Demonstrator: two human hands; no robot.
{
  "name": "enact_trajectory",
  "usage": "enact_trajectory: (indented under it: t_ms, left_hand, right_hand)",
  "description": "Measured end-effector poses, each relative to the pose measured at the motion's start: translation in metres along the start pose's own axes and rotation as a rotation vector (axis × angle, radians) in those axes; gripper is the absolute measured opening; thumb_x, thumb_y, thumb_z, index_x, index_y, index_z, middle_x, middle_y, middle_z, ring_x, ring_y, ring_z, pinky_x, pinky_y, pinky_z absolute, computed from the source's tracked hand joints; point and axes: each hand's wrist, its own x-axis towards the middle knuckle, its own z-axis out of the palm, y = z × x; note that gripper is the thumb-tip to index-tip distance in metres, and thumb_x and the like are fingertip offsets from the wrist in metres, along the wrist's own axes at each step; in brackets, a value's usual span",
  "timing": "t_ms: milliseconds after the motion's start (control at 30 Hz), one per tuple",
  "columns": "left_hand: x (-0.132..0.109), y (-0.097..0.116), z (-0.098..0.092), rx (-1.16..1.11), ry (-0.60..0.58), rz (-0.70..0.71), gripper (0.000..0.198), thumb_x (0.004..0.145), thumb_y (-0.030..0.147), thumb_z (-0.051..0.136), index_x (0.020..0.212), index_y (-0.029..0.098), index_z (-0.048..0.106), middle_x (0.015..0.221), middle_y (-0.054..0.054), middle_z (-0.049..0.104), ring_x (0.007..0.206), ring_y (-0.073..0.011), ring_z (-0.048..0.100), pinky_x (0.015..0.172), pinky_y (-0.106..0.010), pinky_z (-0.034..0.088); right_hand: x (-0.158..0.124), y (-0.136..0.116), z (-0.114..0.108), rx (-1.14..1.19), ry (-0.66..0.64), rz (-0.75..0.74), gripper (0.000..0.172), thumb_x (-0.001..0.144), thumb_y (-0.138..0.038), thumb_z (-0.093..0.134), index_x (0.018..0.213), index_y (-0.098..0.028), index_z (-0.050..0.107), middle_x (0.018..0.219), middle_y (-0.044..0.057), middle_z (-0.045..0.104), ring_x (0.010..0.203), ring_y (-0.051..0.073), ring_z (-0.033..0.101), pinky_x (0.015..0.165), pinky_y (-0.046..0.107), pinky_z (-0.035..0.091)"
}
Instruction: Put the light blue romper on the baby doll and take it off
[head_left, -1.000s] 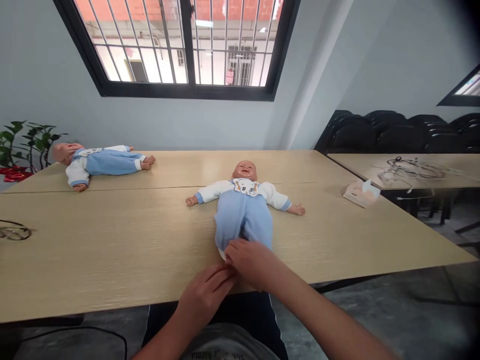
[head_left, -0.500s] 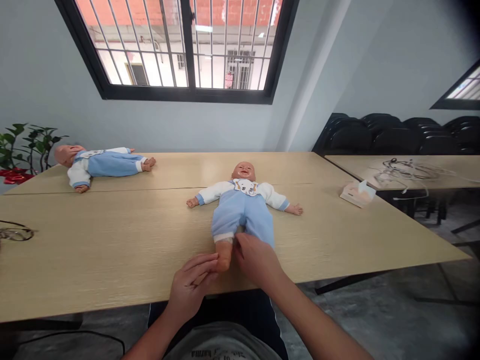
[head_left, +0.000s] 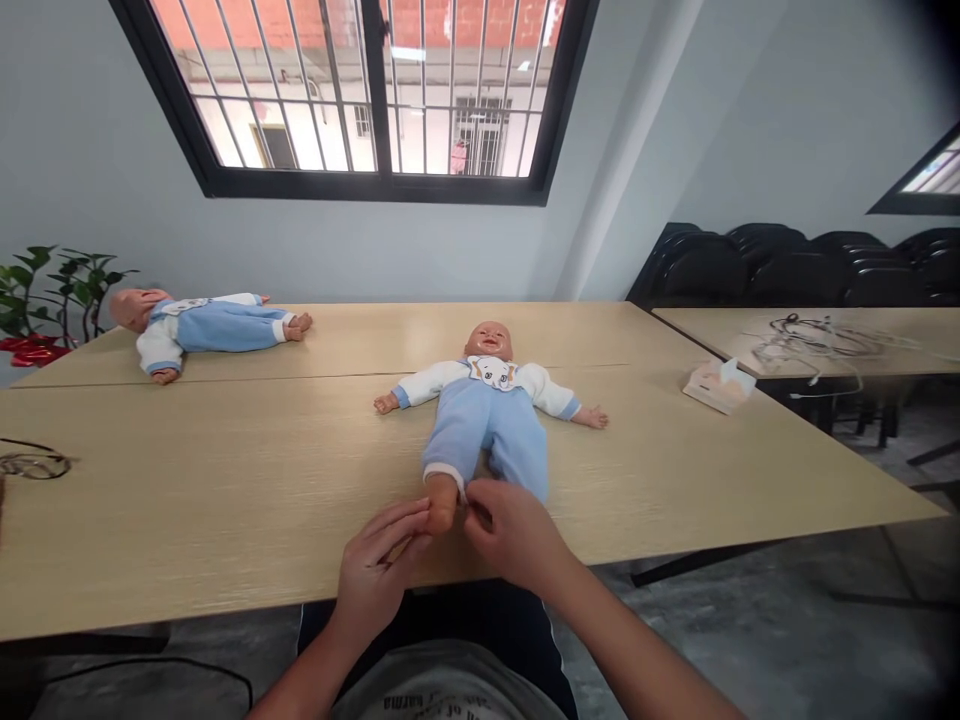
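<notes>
A baby doll in a white and pale blue outfit lies face up on the table, its feet toward me. My left hand is closed on the doll's bare foot, fingertips at its outer side. At the inner side of the same ankle, my right hand pinches the white trouser cuff. The doll's other lower leg is partly hidden behind my right hand.
A second doll in like clothes lies at the table's back left, near a potted plant. Glasses rest at the left edge. A tissue box stands at right. Cables lie on another table; black chairs are stacked behind.
My right hand has shifted slightly toward me, fingers now lower at the cuff's edge. The held foot has tilted a little to the left and up, with my left hand still on it.
</notes>
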Motion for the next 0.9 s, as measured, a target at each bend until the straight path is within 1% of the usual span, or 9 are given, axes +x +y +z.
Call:
enact_trajectory:
  t_ms: [67,133,233,367,500,567,700,767,900]
  left_hand:
    - [0.001,0.0,0.0,-0.021,-0.013,0.005,0.013,0.095,0.027,0.071,0.103,0.025,0.081,0.113,-0.007,0.081,0.103,-0.0221,0.078,0.091,-0.036,0.067]
    - [0.001,0.0,0.001,-0.023,-0.042,0.007,0.013,0.096,0.029,0.07,0.103,0.025,0.081,0.113,-0.008,0.081,0.103,-0.0222,0.078,0.09,-0.036,0.067]
    - [0.0,-0.001,0.001,-0.004,-0.084,0.037,0.015,0.097,0.028,0.069,0.106,0.026,0.081,0.114,-0.007,0.081,0.104,-0.0218,0.077,0.091,-0.036,0.066]
    - [-0.001,-0.003,0.003,0.038,-0.086,0.085,0.018,0.097,0.023,0.07,0.112,0.027,0.079,0.116,-0.006,0.08,0.106,-0.0202,0.076,0.094,-0.034,0.064]
    - [0.0,-0.003,0.005,0.075,-0.073,0.158,0.019,0.098,0.02,0.068,0.113,0.027,0.078,0.118,-0.005,0.079,0.108,-0.0192,0.074,0.094,-0.032,0.063]
    - [0.001,-0.002,0.006,0.089,-0.089,0.169,0.019,0.099,0.02,0.066,0.114,0.027,0.077,0.118,-0.005,0.078,0.108,-0.0187,0.074,0.094,-0.031,0.062]
    - [-0.002,-0.002,0.009,0.137,-0.133,0.153,0.021,0.101,0.02,0.064,0.117,0.027,0.076,0.12,-0.003,0.077,0.113,-0.0185,0.071,0.099,-0.033,0.059]
    - [-0.005,-0.003,0.011,0.164,-0.179,0.167,0.023,0.102,0.019,0.063,0.12,0.027,0.074,0.124,-0.004,0.075,0.117,-0.0192,0.068,0.102,-0.036,0.058]
    - [-0.01,-0.003,0.017,0.233,-0.282,0.261,0.029,0.103,0.015,0.059,0.128,0.025,0.07,0.128,-0.005,0.073,0.12,-0.0199,0.066,0.105,-0.039,0.056]
  right_hand:
    - [-0.003,0.0,-0.002,-0.025,0.026,0.018,0.021,0.091,-0.013,0.056,0.072,-0.021,0.051,0.072,-0.001,0.06,0.064,0.014,0.05,0.058,0.03,0.025]
    - [-0.002,0.002,-0.005,-0.05,0.088,0.018,0.014,0.097,-0.02,0.057,0.083,-0.021,0.059,0.081,0.001,0.066,0.07,0.016,0.055,0.061,0.03,0.029]
    - [0.003,0.004,-0.007,-0.148,0.166,-0.035,0.011,0.101,-0.028,0.058,0.094,-0.021,0.062,0.09,0.003,0.069,0.078,0.018,0.06,0.063,0.03,0.03]
    - [0.006,0.002,-0.006,-0.312,0.172,-0.162,0.012,0.1,-0.02,0.059,0.088,-0.02,0.061,0.086,0.003,0.068,0.079,0.019,0.06,0.063,0.032,0.029]
    - [-0.002,0.002,-0.003,-0.312,0.143,-0.259,0.01,0.097,-0.018,0.06,0.088,-0.02,0.061,0.084,0.002,0.067,0.076,0.018,0.059,0.063,0.033,0.031]
    - [-0.008,0.01,-0.006,-0.272,0.149,-0.237,0.011,0.099,-0.019,0.059,0.088,-0.02,0.062,0.083,0.002,0.067,0.075,0.018,0.06,0.064,0.032,0.033]
    - [-0.019,0.042,-0.022,-0.143,0.287,-0.021,0.015,0.103,-0.026,0.055,0.094,-0.021,0.065,0.086,0.002,0.069,0.078,0.019,0.062,0.069,0.03,0.039]
    - [-0.025,0.056,-0.03,-0.13,0.251,0.022,0.015,0.105,-0.028,0.055,0.097,-0.021,0.066,0.088,0.002,0.069,0.082,0.02,0.064,0.071,0.03,0.041]
    - [-0.036,0.061,-0.029,-0.266,0.088,-0.056,0.007,0.102,-0.028,0.063,0.104,-0.023,0.068,0.103,0.003,0.07,0.092,0.021,0.067,0.074,0.031,0.043]
